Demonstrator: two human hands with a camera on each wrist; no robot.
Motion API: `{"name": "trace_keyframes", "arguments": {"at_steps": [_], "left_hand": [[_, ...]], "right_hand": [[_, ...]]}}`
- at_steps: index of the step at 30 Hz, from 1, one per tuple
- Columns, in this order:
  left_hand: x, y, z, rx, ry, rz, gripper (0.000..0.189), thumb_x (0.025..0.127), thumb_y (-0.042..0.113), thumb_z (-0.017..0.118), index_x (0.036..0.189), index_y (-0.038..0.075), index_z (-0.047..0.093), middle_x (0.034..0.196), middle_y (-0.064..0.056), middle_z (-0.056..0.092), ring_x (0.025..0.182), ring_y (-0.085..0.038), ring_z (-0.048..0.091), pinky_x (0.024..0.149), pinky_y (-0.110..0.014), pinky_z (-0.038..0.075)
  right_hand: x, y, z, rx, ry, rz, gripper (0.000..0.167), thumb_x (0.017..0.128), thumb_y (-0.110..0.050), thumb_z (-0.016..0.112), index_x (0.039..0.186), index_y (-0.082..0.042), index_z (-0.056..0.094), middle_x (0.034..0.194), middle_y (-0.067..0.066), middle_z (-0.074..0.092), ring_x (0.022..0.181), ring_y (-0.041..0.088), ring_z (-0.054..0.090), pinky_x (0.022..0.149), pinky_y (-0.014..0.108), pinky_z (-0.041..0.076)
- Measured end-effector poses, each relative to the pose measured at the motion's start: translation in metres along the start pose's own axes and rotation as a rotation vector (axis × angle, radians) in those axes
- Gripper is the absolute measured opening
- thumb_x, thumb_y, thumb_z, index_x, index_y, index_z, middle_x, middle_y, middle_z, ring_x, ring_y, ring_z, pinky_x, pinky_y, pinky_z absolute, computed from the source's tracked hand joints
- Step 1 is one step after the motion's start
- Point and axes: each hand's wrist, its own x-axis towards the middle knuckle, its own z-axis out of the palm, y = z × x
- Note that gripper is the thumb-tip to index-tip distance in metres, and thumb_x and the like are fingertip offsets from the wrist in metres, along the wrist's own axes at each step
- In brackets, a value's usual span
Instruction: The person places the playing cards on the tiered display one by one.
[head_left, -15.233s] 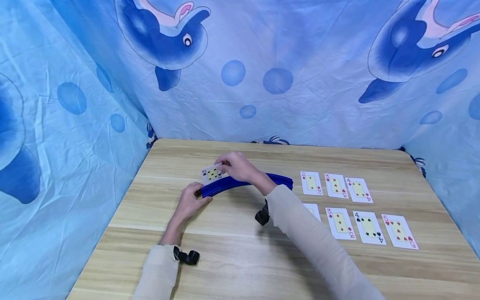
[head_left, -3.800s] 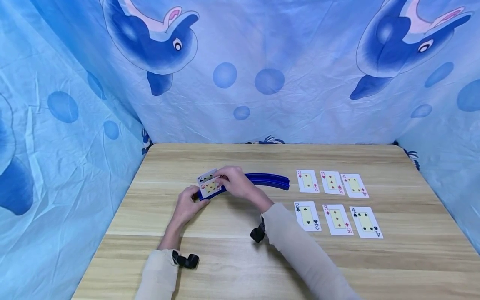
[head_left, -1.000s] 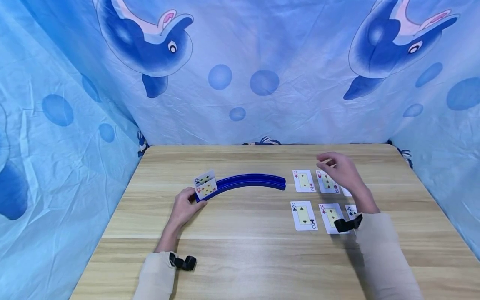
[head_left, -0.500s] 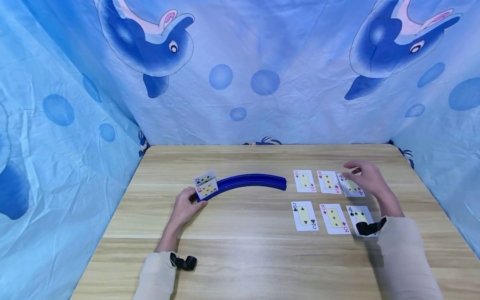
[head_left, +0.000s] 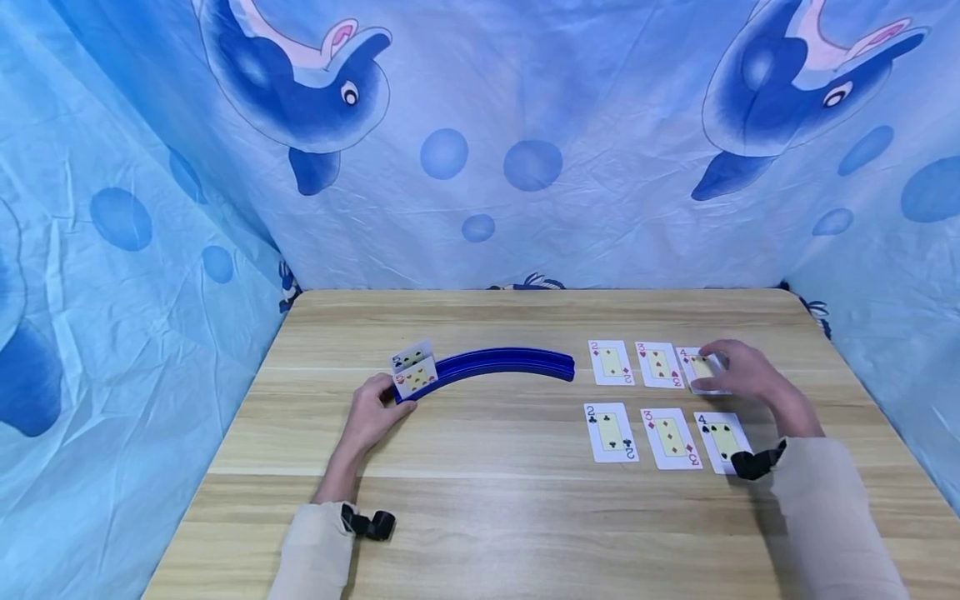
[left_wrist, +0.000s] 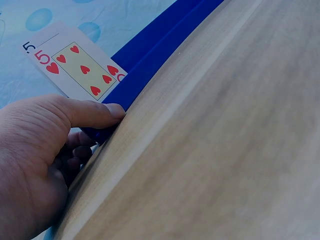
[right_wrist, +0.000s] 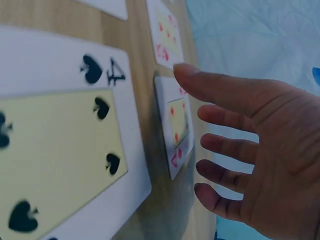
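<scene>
A curved blue card holder [head_left: 517, 360] lies on the table, its left end gripped by my left hand [head_left: 370, 412]. In the left wrist view the thumb [left_wrist: 97, 114] presses the holder's front face, with the other fingers curled behind the end. Two cards stand in that end: the five of hearts [left_wrist: 82, 70] in front and the five of spades [head_left: 409, 357] behind. My right hand [head_left: 746, 373] is over the four of diamonds [head_left: 691, 364] at the back right. Its fingers are spread and bent, with nothing in them; the thumb tip overlaps the card's edge in the right wrist view.
In the back row lie the two of diamonds [head_left: 611, 362] and three of hearts [head_left: 660, 365]. The front row has the two of clubs [head_left: 611, 432], three of diamonds [head_left: 671, 438] and four of spades [head_left: 722, 443]. A blue dolphin-print cloth [head_left: 540, 233] hangs behind the wooden table [head_left: 480, 517].
The five of hearts left the front row and now stands in the holder before the five of spades. My right hand went rightward and down to the four of diamonds; the left kept its grip.
</scene>
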Motion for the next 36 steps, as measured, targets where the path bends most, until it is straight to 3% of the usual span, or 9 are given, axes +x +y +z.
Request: {"name": "trace_keyframes", "arguments": {"at_steps": [7,13,21,36], "left_hand": [[0.0003,0.0019,-0.0009,-0.004,-0.024,-0.03,0.04,0.08,0.008,0.08,0.115,-0.007,0.067,0.118,-0.025,0.066,0.11,-0.037,0.062,0.094,-0.042,0.051],[0.001,0.0044,-0.0019,-0.018,-0.027,-0.038,0.04,0.081,0.008,0.079,0.116,-0.007,0.067,0.118,-0.024,0.066,0.111,-0.036,0.062,0.095,-0.044,0.052],[0.0015,0.0028,-0.0005,-0.026,-0.028,-0.036,0.04,0.081,0.007,0.079,0.116,-0.007,0.067,0.12,-0.025,0.065,0.112,-0.037,0.062,0.097,-0.047,0.052],[0.0011,0.0029,-0.0023,-0.031,-0.032,-0.034,0.038,0.081,0.007,0.079,0.115,-0.007,0.067,0.119,-0.025,0.066,0.111,-0.037,0.062,0.097,-0.047,0.052]], "right_hand": [[0.0003,0.0068,0.0026,-0.097,-0.014,-0.025,0.082,0.076,-0.049,0.082,0.131,0.005,0.053,0.142,0.038,0.04,0.123,0.056,0.038,0.097,0.07,0.036],[-0.0003,0.0062,0.0016,-0.096,-0.006,-0.02,0.079,0.077,-0.046,0.082,0.131,0.004,0.053,0.141,0.038,0.041,0.12,0.055,0.04,0.095,0.068,0.038],[0.0026,0.003,-0.0004,-0.098,-0.011,0.047,0.075,0.077,-0.041,0.083,0.129,0.005,0.055,0.145,0.04,0.033,0.121,0.056,0.03,0.097,0.072,0.034],[0.0067,-0.0013,0.0011,-0.135,-0.004,0.043,0.068,0.075,-0.035,0.086,0.121,0.007,0.058,0.141,0.042,0.035,0.124,0.06,0.034,0.101,0.073,0.035]]}}
